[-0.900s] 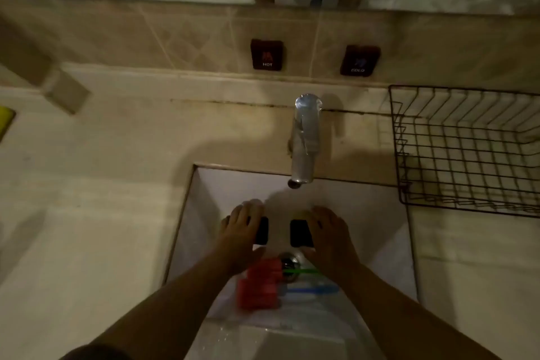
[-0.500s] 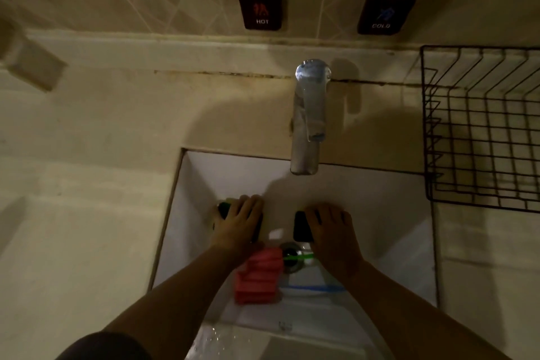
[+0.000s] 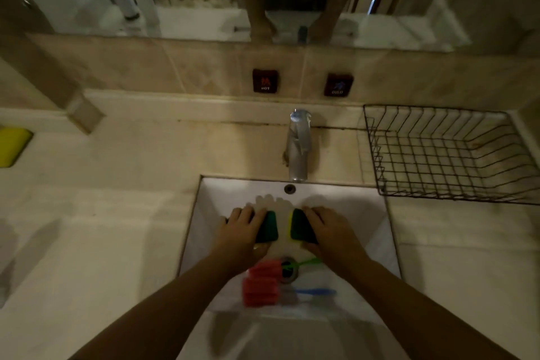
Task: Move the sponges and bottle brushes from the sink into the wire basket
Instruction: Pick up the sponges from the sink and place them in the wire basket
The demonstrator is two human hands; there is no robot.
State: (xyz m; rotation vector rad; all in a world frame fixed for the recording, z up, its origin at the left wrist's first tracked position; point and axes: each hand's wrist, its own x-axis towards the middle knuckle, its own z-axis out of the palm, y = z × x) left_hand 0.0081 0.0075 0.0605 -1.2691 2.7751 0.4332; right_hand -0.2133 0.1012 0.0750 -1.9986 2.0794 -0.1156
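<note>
Hands both down in the white sink (image 3: 380, 231), one sponge each. Left hand (image 3: 239, 231) lies over a green scouring sponge (image 3: 270, 226), fingers (image 3: 251, 215) curled over its top, so it holds the sponge; the sponge's right end shows past the knuckles. Right hand (image 3: 327, 231) grips a second sponge (image 3: 298, 228), green face with a yellow edge, fingers wrapped over it likewise. The two sponges sit close together, a narrow gap between them, just below the overflow hole (image 3: 290, 189).

Nearer the camera, two bottle brushes lie on the sink floor by the drain (image 3: 289, 272). Upper brush has a red foam head (image 3: 264, 267) and a green handle (image 3: 306, 261) crossing the drain. Lower brush has a red foam head (image 3: 260, 292) and a blue handle (image 3: 317, 292) pointing right. The two heads lie stacked, touching or nearly so.

Chrome faucet (image 3: 298, 149) stands behind the sink on the beige tabletop (image 3: 117, 184). Dark wire basket (image 3: 377, 155) sits on the tabletop to the right of the faucet, beyond the sink's far right corner. Yellow object (image 3: 11, 146) at the far left edge; kind unclear. Frame is dim and slightly blurred.
</note>
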